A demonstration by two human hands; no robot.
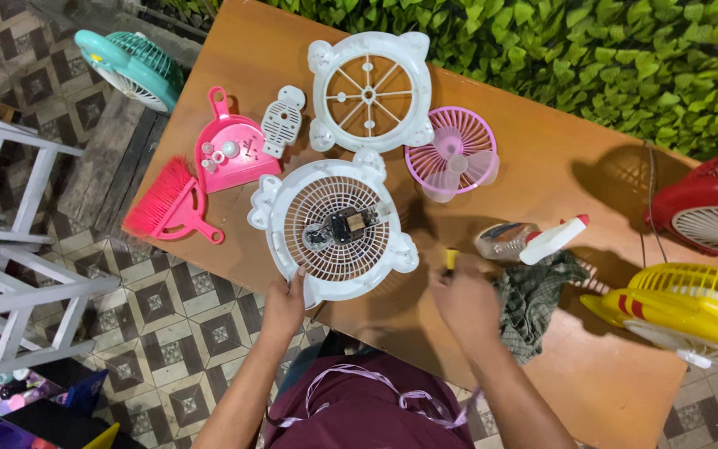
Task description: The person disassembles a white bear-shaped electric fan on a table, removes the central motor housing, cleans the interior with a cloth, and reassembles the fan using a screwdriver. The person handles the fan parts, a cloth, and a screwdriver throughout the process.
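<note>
The left hand (282,301) clamps the near rim of the white fan housing (331,229), steadying it grille-up on the surface (542,179), while the right hand (465,301) closes around a yellow-handled screwdriver (451,259) just right of it.

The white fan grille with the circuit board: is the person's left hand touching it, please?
Touching: in the head view the left hand has fingers on the lower rim of the white fan grille.
</note>
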